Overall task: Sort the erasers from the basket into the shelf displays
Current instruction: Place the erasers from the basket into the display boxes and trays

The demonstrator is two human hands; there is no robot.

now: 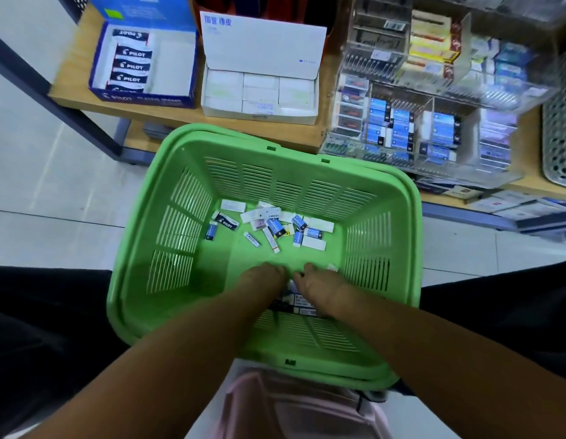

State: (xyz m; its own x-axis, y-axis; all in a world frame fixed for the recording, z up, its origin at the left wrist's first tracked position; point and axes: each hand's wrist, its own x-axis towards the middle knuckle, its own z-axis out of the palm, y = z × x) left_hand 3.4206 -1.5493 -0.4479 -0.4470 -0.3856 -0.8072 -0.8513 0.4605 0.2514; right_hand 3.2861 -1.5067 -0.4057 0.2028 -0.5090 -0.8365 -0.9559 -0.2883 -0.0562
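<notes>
Erasers lay scattered on basket floor | left hand and right hand reached low inside, fingers curled over packets, grip unclear | advice: pick one brand, match its shelf box.

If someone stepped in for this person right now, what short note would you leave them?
Left hand and right hand: both down in the green slatted plastic basket, gathering small packs near its front wall; the grip itself is hidden.
Loose erasers: still scattered on the basket floor.
Blue Pilot display box: half filled, right side bare.
White cardboard display box: nearly full.
Clear acrylic display rack: stocked.
Left: sort the remaining erasers by brand.
</notes>
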